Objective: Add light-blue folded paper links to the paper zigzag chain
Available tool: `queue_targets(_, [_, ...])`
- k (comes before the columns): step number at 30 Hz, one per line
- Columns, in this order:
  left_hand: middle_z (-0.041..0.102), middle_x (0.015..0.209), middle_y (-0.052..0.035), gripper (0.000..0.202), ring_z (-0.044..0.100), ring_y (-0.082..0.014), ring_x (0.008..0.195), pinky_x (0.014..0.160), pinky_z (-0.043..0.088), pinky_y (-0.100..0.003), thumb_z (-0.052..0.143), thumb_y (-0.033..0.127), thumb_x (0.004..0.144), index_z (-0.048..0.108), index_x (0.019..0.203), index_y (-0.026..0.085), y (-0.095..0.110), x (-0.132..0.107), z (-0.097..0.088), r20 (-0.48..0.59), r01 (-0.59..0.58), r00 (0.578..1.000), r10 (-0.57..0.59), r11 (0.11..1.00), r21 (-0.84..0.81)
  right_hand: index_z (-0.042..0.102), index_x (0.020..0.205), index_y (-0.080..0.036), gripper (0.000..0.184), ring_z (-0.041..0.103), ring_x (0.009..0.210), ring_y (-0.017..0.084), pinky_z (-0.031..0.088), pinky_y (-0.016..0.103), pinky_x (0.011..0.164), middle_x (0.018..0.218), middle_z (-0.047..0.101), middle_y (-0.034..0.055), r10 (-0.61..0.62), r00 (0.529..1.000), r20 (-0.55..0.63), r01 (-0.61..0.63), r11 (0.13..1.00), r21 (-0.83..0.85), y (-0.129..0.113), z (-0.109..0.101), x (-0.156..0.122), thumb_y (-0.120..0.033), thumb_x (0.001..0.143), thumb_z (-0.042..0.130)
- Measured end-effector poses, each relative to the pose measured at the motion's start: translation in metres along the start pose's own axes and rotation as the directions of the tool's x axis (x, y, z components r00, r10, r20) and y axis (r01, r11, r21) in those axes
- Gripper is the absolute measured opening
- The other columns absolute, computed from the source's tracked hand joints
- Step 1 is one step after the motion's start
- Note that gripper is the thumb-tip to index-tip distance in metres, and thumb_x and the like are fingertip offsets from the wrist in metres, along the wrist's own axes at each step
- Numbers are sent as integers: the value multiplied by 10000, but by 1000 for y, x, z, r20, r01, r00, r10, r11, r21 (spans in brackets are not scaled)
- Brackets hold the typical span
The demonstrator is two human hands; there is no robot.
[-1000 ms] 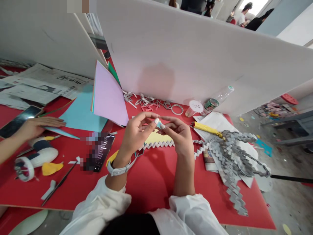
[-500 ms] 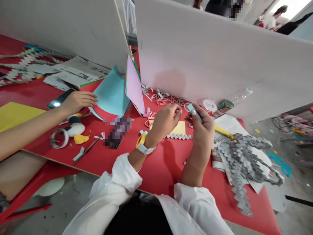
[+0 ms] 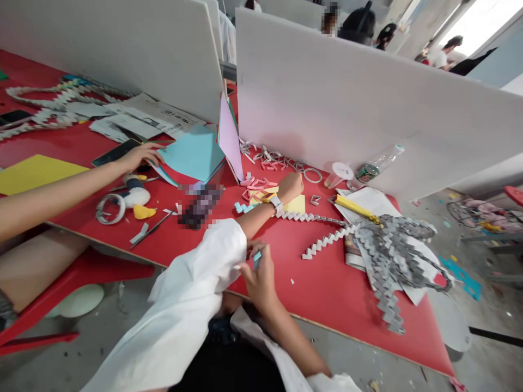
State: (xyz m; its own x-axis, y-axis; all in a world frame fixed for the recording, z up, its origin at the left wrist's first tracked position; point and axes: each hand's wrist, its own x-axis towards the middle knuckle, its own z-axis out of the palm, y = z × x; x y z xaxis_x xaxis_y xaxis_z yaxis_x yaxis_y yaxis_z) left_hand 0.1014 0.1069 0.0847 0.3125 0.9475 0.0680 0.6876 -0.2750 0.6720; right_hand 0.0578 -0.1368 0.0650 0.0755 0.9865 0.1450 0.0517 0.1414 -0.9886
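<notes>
My left hand [image 3: 291, 187], with a watch and a yellow band at its wrist, reaches over a yellow paper sheet [image 3: 295, 204] beside pink folded paper links [image 3: 256, 188]. Its fingers are hidden behind the back of the hand. Close to the table's front edge, my right hand [image 3: 260, 275] is closed on a small light blue folded paper strip [image 3: 257, 259]. A few more light blue folded pieces [image 3: 243, 208] lie left of my left wrist. A grey-white zigzag paper chain [image 3: 327, 239] runs across the red table [image 3: 322, 294] to the right.
Grey woven paper chains [image 3: 386, 305] pile up on the right over paper sheets. A plastic bottle [image 3: 378, 166] and a cup [image 3: 340, 173] stand by the white partition [image 3: 347, 98]. On the left another person's hand [image 3: 141, 156] touches blue paper [image 3: 192, 152]. Scissors [image 3: 153, 228] lie near the edge.
My left hand has moved forward toward the folded links. My right hand has drawn back toward my body, still holding the blue strip. The view has shifted slightly.
</notes>
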Motion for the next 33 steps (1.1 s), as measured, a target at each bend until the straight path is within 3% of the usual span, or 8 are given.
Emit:
queue_targets(8, [688, 902, -131, 142, 639, -179, 833, 784, 499, -336, 595, 199, 865, 652, 883, 70, -9, 12, 8, 54, 87, 996, -76, 971, -225, 348, 698, -228, 352, 301, 544, 84, 293, 227, 531, 615, 337, -80, 86, 958, 274, -120, 987, 111, -11, -9, -18, -362, 777, 663])
queue_targets(15, [710, 824, -103, 195, 624, -94, 692, 637, 466, -236, 516, 228, 934, 657, 889, 100, -18, 23, -35, 114, 82, 993, -26, 850, -521, 321, 682, -231, 540, 275, 537, 73, 263, 212, 477, 632, 331, -76, 100, 815, 571, -359, 861, 360, -25, -33, -63, -527, 661, 772])
queue_targets(17, [701, 758, -75, 193, 607, -87, 680, 630, 457, -241, 547, 239, 922, 656, 835, 106, -15, 23, -51, 124, 75, 992, -10, 842, -534, 357, 672, -224, 525, 315, 562, 78, 293, 215, 500, 654, 378, -62, 5, 707, 707, -362, 862, 356, -34, -38, -76, -487, 641, 810])
queue_targets(19, [686, 699, -49, 218, 585, -83, 653, 628, 449, -253, 542, 257, 924, 648, 801, 111, -9, 15, -66, 125, 55, 992, 13, 852, -521, 372, 677, -220, 501, 331, 594, 83, 311, 220, 539, 678, 389, -55, -34, 701, 712, -307, 887, 345, -37, -45, -81, -422, 645, 829])
queue_targets(25, [684, 838, -44, 159, 618, -138, 744, 680, 459, -280, 617, 306, 859, 615, 918, 158, -27, -100, -87, -119, -129, 989, 93, 929, -347, 353, 810, -239, 372, 567, 813, 146, 440, 299, 743, 892, 607, 19, 108, 852, 513, -185, 977, 102, 5, -80, -56, -370, 799, 701])
queue_targets(28, [673, 984, -65, 160, 623, -187, 911, 826, 484, -336, 541, 275, 885, 571, 1018, 191, -92, -189, -84, -475, -183, 857, 198, 980, 77, 360, 816, -240, 282, 566, 750, 134, 446, 296, 716, 830, 597, 3, 106, 919, 380, -107, 994, -18, 29, -104, -38, -353, 865, 614])
queue_targets(30, [664, 1088, -66, 197, 555, -245, 1145, 990, 441, -426, 568, 256, 852, 535, 1041, 212, -142, -238, -87, -512, -142, 798, 317, 925, 351, 372, 821, -240, 238, 542, 704, 125, 439, 285, 687, 801, 582, -5, 83, 954, 287, -56, 993, -102, 42, -117, -28, -345, 887, 576])
queue_targets(33, [633, 1205, -97, 170, 463, -294, 1283, 1033, 407, -533, 535, 203, 842, 465, 997, 206, -201, -284, -93, -480, -112, 819, 316, 907, 406, 387, 828, -242, 197, 538, 686, 125, 436, 283, 667, 806, 586, -1, 31, 981, 192, 15, 972, -236, 61, -128, -18, -328, 897, 550])
